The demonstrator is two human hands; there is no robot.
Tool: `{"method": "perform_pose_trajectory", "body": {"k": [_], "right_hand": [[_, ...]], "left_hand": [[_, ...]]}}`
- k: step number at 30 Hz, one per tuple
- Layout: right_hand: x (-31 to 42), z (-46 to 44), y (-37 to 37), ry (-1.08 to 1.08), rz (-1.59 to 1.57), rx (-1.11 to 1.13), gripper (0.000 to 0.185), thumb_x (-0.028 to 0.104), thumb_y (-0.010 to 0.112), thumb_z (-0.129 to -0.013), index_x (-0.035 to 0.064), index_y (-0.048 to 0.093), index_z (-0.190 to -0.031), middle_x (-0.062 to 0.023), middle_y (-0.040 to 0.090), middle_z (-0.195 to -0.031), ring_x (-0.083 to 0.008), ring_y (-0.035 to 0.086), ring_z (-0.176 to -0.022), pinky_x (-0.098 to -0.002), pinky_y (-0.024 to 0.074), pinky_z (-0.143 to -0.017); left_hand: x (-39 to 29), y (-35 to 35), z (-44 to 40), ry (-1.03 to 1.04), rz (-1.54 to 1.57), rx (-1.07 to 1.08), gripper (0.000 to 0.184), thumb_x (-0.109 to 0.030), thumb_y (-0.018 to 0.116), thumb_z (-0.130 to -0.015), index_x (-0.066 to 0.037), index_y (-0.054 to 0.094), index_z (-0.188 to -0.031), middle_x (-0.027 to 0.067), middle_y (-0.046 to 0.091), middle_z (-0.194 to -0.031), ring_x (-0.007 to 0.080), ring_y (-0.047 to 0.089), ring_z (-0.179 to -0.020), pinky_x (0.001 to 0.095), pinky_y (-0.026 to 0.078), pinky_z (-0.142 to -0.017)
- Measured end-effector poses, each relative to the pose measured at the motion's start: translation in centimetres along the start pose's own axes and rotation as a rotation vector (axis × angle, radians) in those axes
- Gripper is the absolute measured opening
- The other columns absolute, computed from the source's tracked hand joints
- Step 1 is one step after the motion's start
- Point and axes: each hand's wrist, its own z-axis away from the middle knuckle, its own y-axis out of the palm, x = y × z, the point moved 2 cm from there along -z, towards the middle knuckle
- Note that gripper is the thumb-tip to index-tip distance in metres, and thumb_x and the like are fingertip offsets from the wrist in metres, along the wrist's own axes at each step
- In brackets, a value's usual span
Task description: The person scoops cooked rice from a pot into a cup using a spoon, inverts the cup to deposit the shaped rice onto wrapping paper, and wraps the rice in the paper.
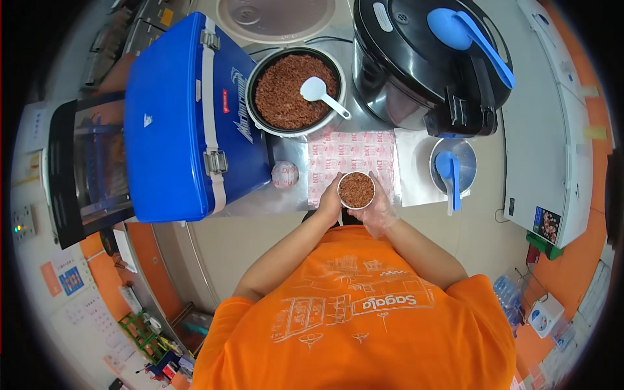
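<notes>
A small white cup (357, 190) filled with reddish-brown rice is between my two hands, over the near edge of the counter. My left hand (330, 196) wraps its left side. My right hand (377, 209), in a clear plastic glove, holds it from the right and below. Just beyond the cup lie printed paper sheets (351, 153). Farther off stands an open pot (252, 97) of reddish-brown rice (286, 88), with a white rice paddle (315, 90) resting on top. A round paper-wrapped bundle (285, 175) sits left of the sheets.
A big blue cooler box (172, 123) stands at the left. On the right is a black-lidded cooker (416, 58) with a blue ladle (452, 29) on its lid. A metal bowl (469, 170) holding blue and white utensils (448, 170) stands nearer. A white chest appliance (546, 136) is farther right.
</notes>
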Motion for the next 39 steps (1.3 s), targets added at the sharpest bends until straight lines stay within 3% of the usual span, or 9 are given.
{"method": "perform_pose_trajectory", "body": {"k": [4,8,11,16,20,33,36,37,39], "right_hand": [[1.2,-2.7,-5.7,-0.005,0.081,0.126,0.062,0.066,0.048,-0.102,0.0136,0.064,-0.131,-0.0055,0.074,-0.117,-0.0232,0.075,-0.099,-0.0439,0.0643,-0.067],[4.0,-4.1,-5.1,-0.104,0.220,-0.032,0.060,0.060,0.050,-0.104,0.0117,0.061,-0.137,-0.0084,0.073,-0.122,-0.0219,0.074,-0.105,-0.0370,0.0639,-0.072],[6.6,-6.0,-4.1,-0.260,0.618,0.104,0.047,0.042,0.061,-0.104,0.0134,0.056,-0.141,-0.0074,0.072,-0.124,-0.0180,0.072,-0.106,-0.0334,0.0606,-0.078],[5.5,-8.5,-1.7,-1.147,1.794,0.051,0.055,0.033,0.082,-0.087,0.0142,0.062,-0.135,-0.0154,0.064,-0.128,-0.0300,0.062,-0.119,-0.0438,0.0559,-0.088],[2.7,-9.3,-2.5,-1.183,2.347,-0.054,0.063,0.047,0.082,-0.081,0.0180,0.065,-0.135,-0.0157,0.058,-0.132,-0.0334,0.057,-0.123,-0.0491,0.0459,-0.100],[1.4,-9.9,-2.4,-1.215,2.367,-0.246,0.060,0.050,0.076,-0.084,0.0197,0.067,-0.134,-0.0181,0.060,-0.135,-0.0332,0.057,-0.121,-0.0504,0.0435,-0.098],[1.5,-9.5,-2.3,-1.116,2.440,-0.250,0.064,0.051,0.075,-0.086,0.0182,0.063,-0.139,-0.0179,0.059,-0.137,-0.0333,0.057,-0.123,-0.0505,0.0441,-0.099],[1.7,-8.7,-1.6,-1.081,2.422,-0.187,0.067,0.050,0.075,-0.086,0.0134,0.062,-0.141,-0.0244,0.057,-0.139,-0.0390,0.058,-0.120,-0.0507,0.0482,-0.095],[2.1,-7.8,-0.9,-0.933,2.431,-0.204,0.079,0.048,0.078,-0.085,0.0179,0.051,-0.153,-0.0233,0.050,-0.148,-0.0376,0.052,-0.132,-0.0505,0.0461,-0.105]], "left_hand": [[0.8,-1.1,-0.5,0.271,-0.293,0.035,0.047,-0.040,0.039,-0.114,-0.004,0.063,-0.131,0.0088,0.067,-0.130,0.0216,0.061,-0.122,0.0385,0.046,-0.106],[0.0,-5.5,1.4,0.859,-1.406,-0.230,0.041,-0.025,0.065,-0.099,-0.008,0.061,-0.136,0.0160,0.056,-0.145,0.0340,0.051,-0.136,0.0480,0.038,-0.112],[1.5,-8.8,1.6,0.953,-1.648,-0.144,0.054,-0.018,0.073,-0.088,-0.014,0.061,-0.140,0.0177,0.049,-0.153,0.0380,0.044,-0.143,0.0510,0.035,-0.116],[3.2,-9.6,1.8,0.889,-1.656,-0.180,0.054,-0.019,0.073,-0.089,-0.018,0.060,-0.142,0.0139,0.047,-0.158,0.0367,0.042,-0.147,0.0534,0.033,-0.119],[3.9,-9.9,2.1,0.851,-1.653,-0.183,0.055,-0.017,0.073,-0.089,-0.018,0.060,-0.143,0.0136,0.046,-0.158,0.0368,0.042,-0.146,0.0534,0.034,-0.120],[3.6,-10.0,3.4,0.820,-1.648,-0.102,0.069,-0.018,0.075,-0.086,-0.015,0.051,-0.151,0.0149,0.039,-0.163,0.0392,0.039,-0.148,0.0540,0.032,-0.123],[4.5,-9.8,4.4,0.784,-1.699,-0.077,0.075,-0.019,0.076,-0.084,-0.015,0.048,-0.153,0.0152,0.036,-0.165,0.0391,0.038,-0.149,0.0535,0.033,-0.122],[5.2,-10.4,3.9,0.784,-1.706,-0.076,0.076,-0.020,0.077,-0.083,-0.015,0.048,-0.153,0.0155,0.036,-0.165,0.0395,0.038,-0.149,0.0532,0.033,-0.122],[4.8,-10.6,3.0,0.799,-1.704,-0.061,0.080,-0.024,0.080,-0.080,-0.014,0.048,-0.153,0.0166,0.037,-0.164,0.0409,0.038,-0.148,0.0507,0.035,-0.122]]}}
